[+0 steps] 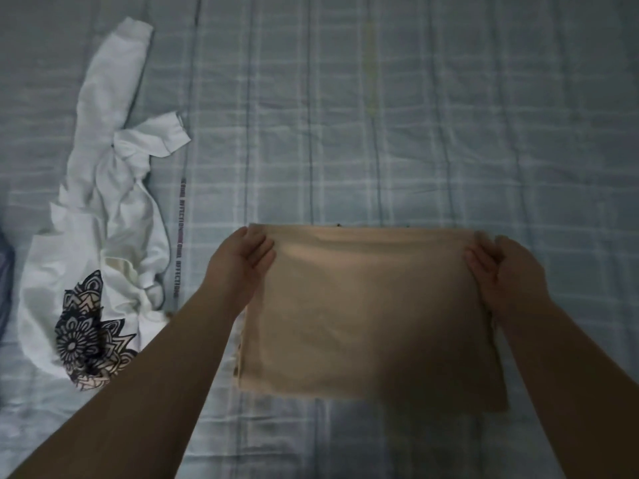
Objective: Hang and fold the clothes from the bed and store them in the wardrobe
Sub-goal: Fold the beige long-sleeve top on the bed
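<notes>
A beige garment lies folded into a flat rectangle on the bed, right in front of me. My left hand grips its far left corner, fingers curled over the edge. My right hand grips the far right corner the same way. A crumpled white shirt with a black mandala print near its lower end lies unfolded at the left side of the bed, apart from both hands.
The bed is covered by a pale blue checked sheet. A dark blue object shows at the far left edge. A printed strip of text runs along a seam of the sheet beside the white shirt.
</notes>
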